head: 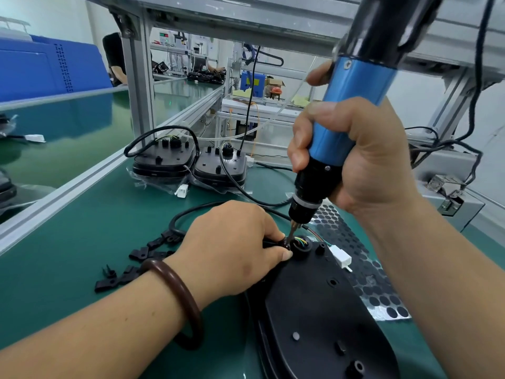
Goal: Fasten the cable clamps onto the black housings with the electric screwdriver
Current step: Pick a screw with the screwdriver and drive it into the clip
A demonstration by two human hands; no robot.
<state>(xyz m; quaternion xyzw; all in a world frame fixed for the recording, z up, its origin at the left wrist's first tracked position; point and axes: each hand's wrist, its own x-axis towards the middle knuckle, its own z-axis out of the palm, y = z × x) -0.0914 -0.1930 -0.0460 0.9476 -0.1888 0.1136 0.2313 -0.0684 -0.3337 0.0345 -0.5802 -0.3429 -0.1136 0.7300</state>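
Here the right hand (352, 157) wraps all its fingers (300, 138) round the screwdriver (352, 110). The bit (293, 228) points down at the near housing (322, 305), which lies on the bench (82, 228).

The left hand (232, 247) curls its fingers (281, 254) and pinches a clamp (285, 242), mostly hidden, against the housing beside the cable entry. The step appears to be driving the clamp screw.

- Set the bit square on the screw.
- Press straight down.
- Pin clamp and cable until the screw seats.
- Hold fingertips clear of the bit.

Spare clamps (136, 258) lie on the green bench left of the wrist. Two more housings (164, 157) sit at the back, near an aluminium frame (139, 77). A dotted sheet (355, 242) lies beside the near housing. A conveyor (54, 127) and blue crates (41, 67) stand beyond.
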